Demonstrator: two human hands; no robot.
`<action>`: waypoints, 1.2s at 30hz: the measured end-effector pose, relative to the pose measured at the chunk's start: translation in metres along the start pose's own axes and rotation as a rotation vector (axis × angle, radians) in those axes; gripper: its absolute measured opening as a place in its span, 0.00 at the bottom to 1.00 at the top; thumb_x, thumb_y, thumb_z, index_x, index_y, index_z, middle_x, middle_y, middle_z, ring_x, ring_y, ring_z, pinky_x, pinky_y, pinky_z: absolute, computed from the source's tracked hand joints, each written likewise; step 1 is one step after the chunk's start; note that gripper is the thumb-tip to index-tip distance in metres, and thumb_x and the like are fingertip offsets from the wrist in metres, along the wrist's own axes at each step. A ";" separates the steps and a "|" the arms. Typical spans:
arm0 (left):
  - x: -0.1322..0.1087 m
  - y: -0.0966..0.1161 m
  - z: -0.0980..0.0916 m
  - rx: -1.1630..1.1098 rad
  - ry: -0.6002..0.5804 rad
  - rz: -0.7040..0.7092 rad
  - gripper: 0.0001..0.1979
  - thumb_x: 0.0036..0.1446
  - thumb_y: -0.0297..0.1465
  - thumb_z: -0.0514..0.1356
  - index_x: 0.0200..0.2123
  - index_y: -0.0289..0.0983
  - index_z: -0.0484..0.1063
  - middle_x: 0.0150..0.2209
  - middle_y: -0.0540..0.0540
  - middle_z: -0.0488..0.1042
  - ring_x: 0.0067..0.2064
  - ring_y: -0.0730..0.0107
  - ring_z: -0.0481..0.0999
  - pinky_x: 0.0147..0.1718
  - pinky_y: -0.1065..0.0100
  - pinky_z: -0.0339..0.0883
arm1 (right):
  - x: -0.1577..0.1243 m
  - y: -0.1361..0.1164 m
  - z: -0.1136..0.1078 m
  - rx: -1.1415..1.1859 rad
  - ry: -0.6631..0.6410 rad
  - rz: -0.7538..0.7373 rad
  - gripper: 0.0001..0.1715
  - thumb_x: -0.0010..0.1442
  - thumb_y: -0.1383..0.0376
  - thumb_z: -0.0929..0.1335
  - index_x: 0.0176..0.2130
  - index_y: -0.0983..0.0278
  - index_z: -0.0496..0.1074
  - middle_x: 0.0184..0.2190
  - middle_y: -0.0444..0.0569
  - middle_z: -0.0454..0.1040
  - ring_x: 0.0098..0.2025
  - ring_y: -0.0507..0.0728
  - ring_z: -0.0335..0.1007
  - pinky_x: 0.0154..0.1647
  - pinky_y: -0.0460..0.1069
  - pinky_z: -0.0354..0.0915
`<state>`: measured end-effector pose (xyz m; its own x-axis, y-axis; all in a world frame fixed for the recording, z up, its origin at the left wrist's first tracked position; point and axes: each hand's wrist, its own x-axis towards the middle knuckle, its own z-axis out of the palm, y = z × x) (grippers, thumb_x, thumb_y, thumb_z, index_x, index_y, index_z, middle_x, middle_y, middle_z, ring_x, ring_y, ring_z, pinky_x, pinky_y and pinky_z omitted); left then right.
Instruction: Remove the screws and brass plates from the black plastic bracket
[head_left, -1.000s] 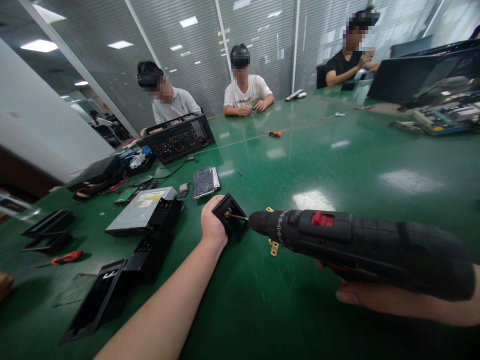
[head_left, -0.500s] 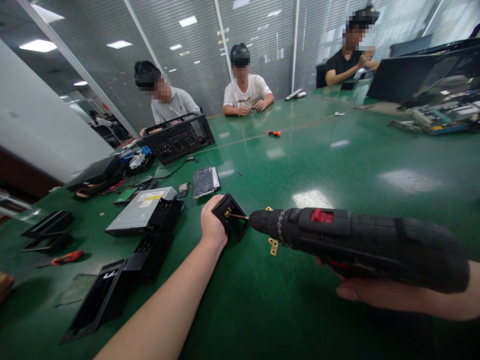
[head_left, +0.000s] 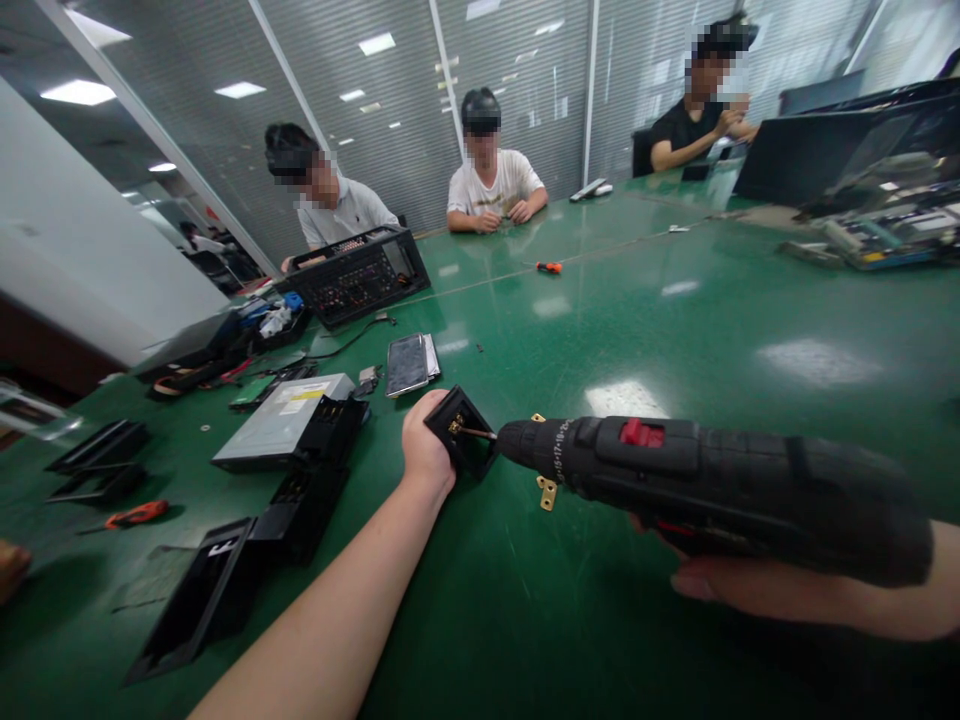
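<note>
My left hand grips a small black plastic box that stands on its edge on the green table. My right hand is wrapped round the grip of a black cordless drill with a red switch on top. The drill lies level and points left, its bit inside the open face of the box against a brass part. Two small brass brackets lie on the table just under the drill's chuck.
To the left lie a grey optical drive, black plastic bezels and an orange-handled screwdriver. Farther off are a phone-sized plate, an open computer case and an orange screwdriver. Three other people sit at the far side.
The drill has dipped very slightly; otherwise both hands, the box and the table items stay where they were.
</note>
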<state>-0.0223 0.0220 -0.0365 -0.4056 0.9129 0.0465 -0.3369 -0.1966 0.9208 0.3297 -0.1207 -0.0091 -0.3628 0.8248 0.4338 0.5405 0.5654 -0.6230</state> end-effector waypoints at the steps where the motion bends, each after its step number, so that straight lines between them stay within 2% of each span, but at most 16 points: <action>1: 0.000 0.000 0.000 0.001 0.000 -0.002 0.11 0.44 0.40 0.72 0.27 0.41 0.77 0.26 0.52 0.75 0.30 0.66 0.75 0.35 0.66 0.71 | 0.001 -0.002 -0.001 0.008 -0.012 0.015 0.47 0.54 0.54 0.83 0.70 0.47 0.79 0.58 0.46 0.91 0.53 0.66 0.93 0.55 0.52 0.86; 4: 0.001 0.000 0.000 0.013 -0.008 0.010 0.12 0.44 0.41 0.72 0.27 0.41 0.77 0.26 0.53 0.75 0.30 0.68 0.74 0.34 0.66 0.70 | 0.005 -0.007 -0.005 0.043 -0.119 0.080 0.32 0.59 0.48 0.80 0.61 0.47 0.85 0.48 0.45 0.94 0.46 0.63 0.94 0.49 0.50 0.88; 6: 0.000 0.001 0.000 0.020 -0.015 0.013 0.12 0.44 0.41 0.71 0.26 0.41 0.77 0.25 0.53 0.75 0.29 0.68 0.74 0.33 0.67 0.70 | 0.007 -0.009 -0.008 0.059 -0.149 0.120 0.29 0.59 0.46 0.80 0.58 0.47 0.87 0.46 0.45 0.94 0.45 0.62 0.94 0.49 0.50 0.88; 12: -0.003 0.003 0.002 0.014 -0.011 0.019 0.09 0.42 0.39 0.71 0.25 0.41 0.78 0.25 0.52 0.76 0.30 0.67 0.74 0.33 0.67 0.70 | 0.007 -0.012 -0.006 0.165 -0.128 0.105 0.28 0.61 0.49 0.81 0.60 0.46 0.86 0.47 0.41 0.94 0.46 0.59 0.94 0.52 0.46 0.85; 17: -0.001 0.002 0.001 0.015 0.007 0.022 0.10 0.43 0.39 0.70 0.26 0.41 0.78 0.26 0.52 0.76 0.31 0.67 0.76 0.35 0.66 0.71 | 0.000 -0.008 -0.007 0.017 -0.035 0.152 0.39 0.56 0.44 0.82 0.65 0.39 0.82 0.57 0.38 0.92 0.56 0.63 0.92 0.61 0.51 0.83; 19: 0.001 0.001 0.000 0.018 0.007 0.022 0.10 0.43 0.39 0.71 0.26 0.41 0.78 0.26 0.52 0.76 0.32 0.67 0.76 0.36 0.67 0.72 | -0.001 -0.007 -0.008 0.009 -0.042 0.166 0.39 0.55 0.42 0.82 0.65 0.40 0.83 0.59 0.40 0.91 0.57 0.65 0.91 0.61 0.53 0.84; 24: 0.001 0.000 -0.001 0.009 0.019 0.027 0.10 0.43 0.39 0.71 0.27 0.41 0.78 0.27 0.52 0.76 0.32 0.67 0.77 0.36 0.67 0.73 | 0.006 -0.014 -0.010 0.118 -0.104 0.155 0.31 0.59 0.48 0.82 0.61 0.42 0.85 0.50 0.38 0.93 0.49 0.60 0.93 0.56 0.47 0.85; 27: 0.000 0.001 0.000 0.016 0.012 0.027 0.10 0.43 0.40 0.71 0.26 0.41 0.78 0.26 0.52 0.76 0.31 0.67 0.77 0.35 0.66 0.73 | 0.011 -0.017 -0.010 0.187 -0.104 0.103 0.32 0.59 0.49 0.83 0.62 0.40 0.84 0.50 0.36 0.93 0.47 0.59 0.93 0.53 0.45 0.86; 33: 0.000 0.002 0.000 0.014 -0.005 0.025 0.11 0.46 0.40 0.72 0.26 0.41 0.77 0.26 0.53 0.75 0.30 0.68 0.76 0.34 0.67 0.72 | 0.008 -0.017 -0.011 0.108 -0.105 0.141 0.31 0.58 0.50 0.83 0.60 0.44 0.86 0.49 0.40 0.94 0.47 0.60 0.93 0.52 0.47 0.87; 36: 0.000 0.003 0.001 0.013 0.000 0.016 0.11 0.45 0.41 0.71 0.26 0.41 0.76 0.25 0.53 0.74 0.30 0.68 0.75 0.33 0.67 0.71 | 0.018 -0.024 -0.010 0.209 -0.115 0.059 0.25 0.62 0.52 0.82 0.58 0.42 0.86 0.44 0.37 0.93 0.41 0.57 0.92 0.48 0.45 0.86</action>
<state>-0.0222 0.0214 -0.0338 -0.4108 0.9097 0.0610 -0.3191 -0.2062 0.9250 0.3177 -0.1194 0.0201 -0.4263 0.8449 0.3232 0.3984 0.4961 -0.7715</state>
